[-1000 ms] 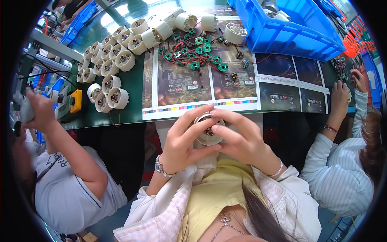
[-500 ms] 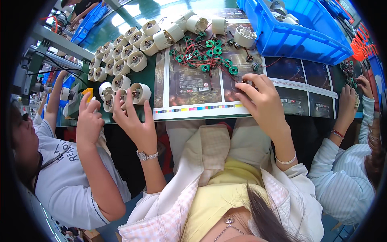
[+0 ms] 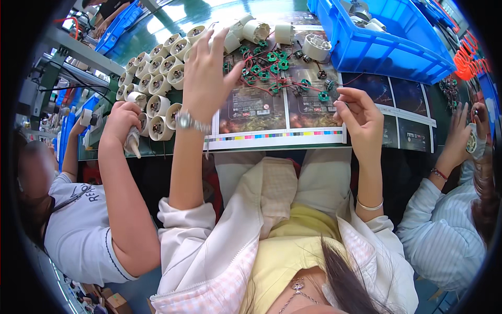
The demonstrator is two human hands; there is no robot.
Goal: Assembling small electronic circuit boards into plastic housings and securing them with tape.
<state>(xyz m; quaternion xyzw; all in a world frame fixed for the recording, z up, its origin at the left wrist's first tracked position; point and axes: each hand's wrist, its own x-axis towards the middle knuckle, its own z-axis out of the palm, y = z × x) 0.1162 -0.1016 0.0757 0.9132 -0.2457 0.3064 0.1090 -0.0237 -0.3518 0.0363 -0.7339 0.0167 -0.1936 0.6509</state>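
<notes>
My left hand (image 3: 205,78) reaches over the printed sheet with its fingers stretched out and holds nothing. Its fingertips lie near a group of white round plastic housings (image 3: 256,31), partly hiding them. My right hand (image 3: 361,112) is over the sheet with thumb and forefinger drawn close together; what they pinch is too small to make out. A green round circuit board (image 3: 323,96) on a red wire lies just left of those fingertips. More green boards (image 3: 283,64) with tangled red wires spread between my hands.
Rows of white housings with metal parts inside (image 3: 158,83) stand at left. A blue crate (image 3: 392,49) holding pale parts is at back right. The printed sheet (image 3: 256,112) covers the table before me. Co-workers' hands (image 3: 124,123) work close on both sides.
My left hand has left the near housings and moved away and to the right. My right hand has shifted right and nearer. Some boards and wires were pulled rightward.
</notes>
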